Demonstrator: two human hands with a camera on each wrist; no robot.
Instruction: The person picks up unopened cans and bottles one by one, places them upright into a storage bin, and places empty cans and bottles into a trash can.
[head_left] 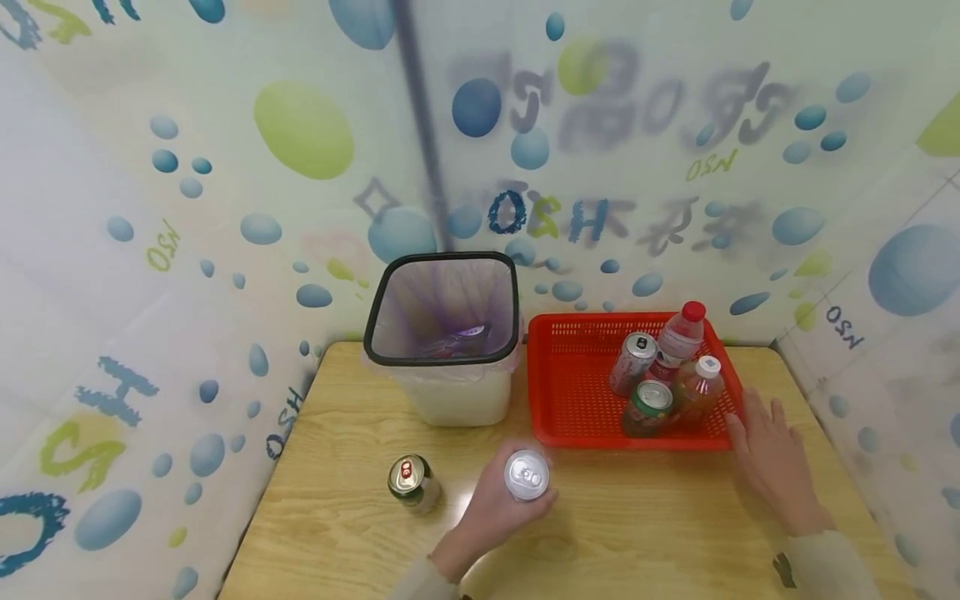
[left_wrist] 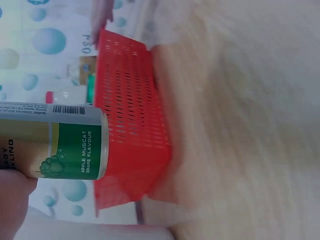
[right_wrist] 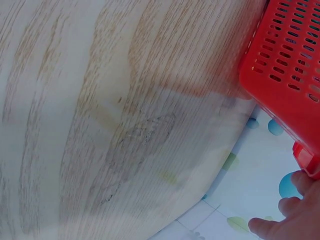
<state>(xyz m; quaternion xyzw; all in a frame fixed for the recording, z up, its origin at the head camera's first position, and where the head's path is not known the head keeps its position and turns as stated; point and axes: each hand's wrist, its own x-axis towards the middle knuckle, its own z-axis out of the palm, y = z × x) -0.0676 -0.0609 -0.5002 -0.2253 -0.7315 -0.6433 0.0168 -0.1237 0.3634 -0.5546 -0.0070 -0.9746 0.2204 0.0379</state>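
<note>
My left hand grips a drink can, its silver top facing up in the head view. In the left wrist view the can shows a green and gold label reading apple muscat grape flavour, and its base looks raised off the table. A second can, dark green and gold with a red tab, stands on the table to the left. My right hand is at the right side of the red basket, fingers spread and extended by its rim. Inside the basket are two cans and two bottles, including a red-capped bottle.
A white bin with a black rim and clear liner stands left of the basket, with some items inside. The wooden table meets patterned walls at the back and sides.
</note>
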